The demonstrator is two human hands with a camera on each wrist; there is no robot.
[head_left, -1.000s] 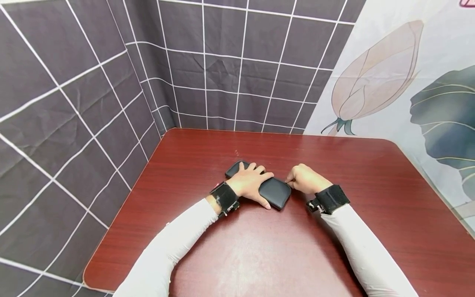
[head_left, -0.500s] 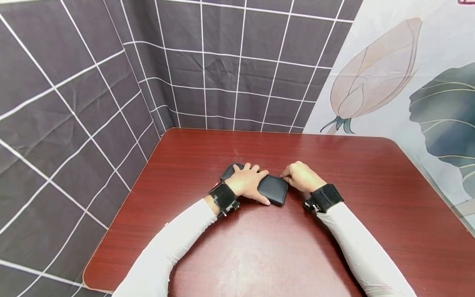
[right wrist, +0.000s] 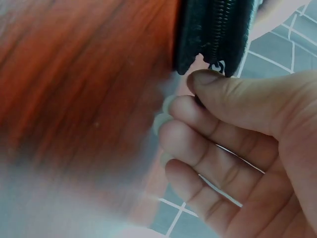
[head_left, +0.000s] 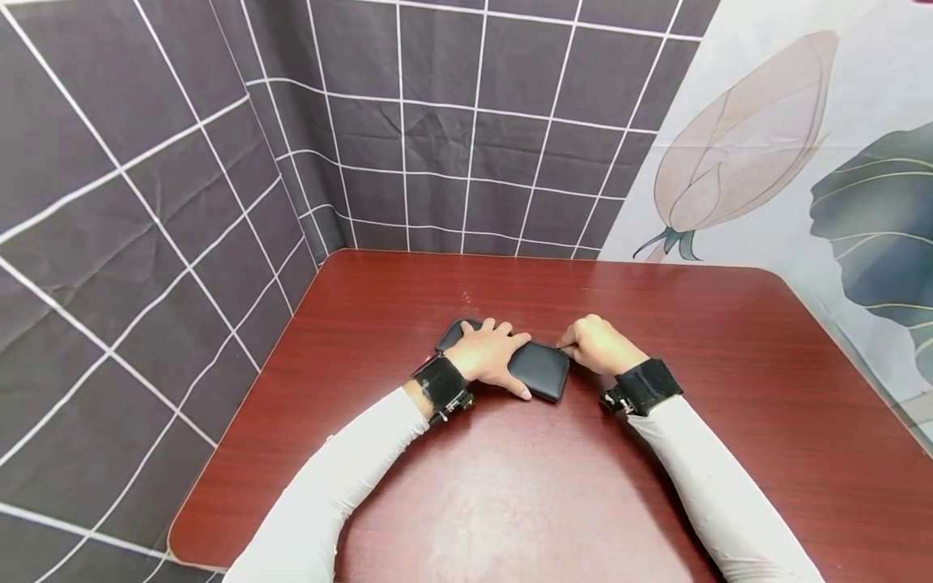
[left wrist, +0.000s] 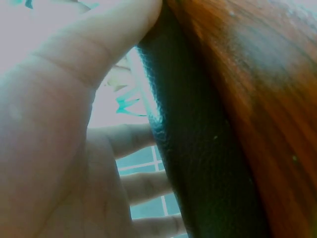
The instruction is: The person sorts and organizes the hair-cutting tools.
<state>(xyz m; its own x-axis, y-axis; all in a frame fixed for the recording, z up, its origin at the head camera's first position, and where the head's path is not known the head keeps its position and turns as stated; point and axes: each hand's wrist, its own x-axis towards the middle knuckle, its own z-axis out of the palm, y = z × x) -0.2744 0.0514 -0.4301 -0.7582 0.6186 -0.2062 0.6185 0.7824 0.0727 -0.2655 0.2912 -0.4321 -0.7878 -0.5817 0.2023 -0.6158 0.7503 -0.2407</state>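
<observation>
A long black leather-look zip case lies on the table at a slant. My left hand rests across its middle with fingers spread, hiding part of the top. In the left wrist view, the thumb lies over the near upper edge of the case and the other fingers reach past its far side. At the right end of the case, my right hand pinches the zipper pull between thumb and forefinger. Closed zipper teeth run along the side above that pinch in the right wrist view.
The reddish-brown wooden table extends around both hands. Behind it and to the left hangs dark grey cloth with a white grid. A pale flower-print cloth hangs at the right. Black wrist cameras sit over white sleeves.
The case has turned slightly on the table, its left end shifting a little left and its near right corner away from me. Both hands keep their hold and have hardly moved.
</observation>
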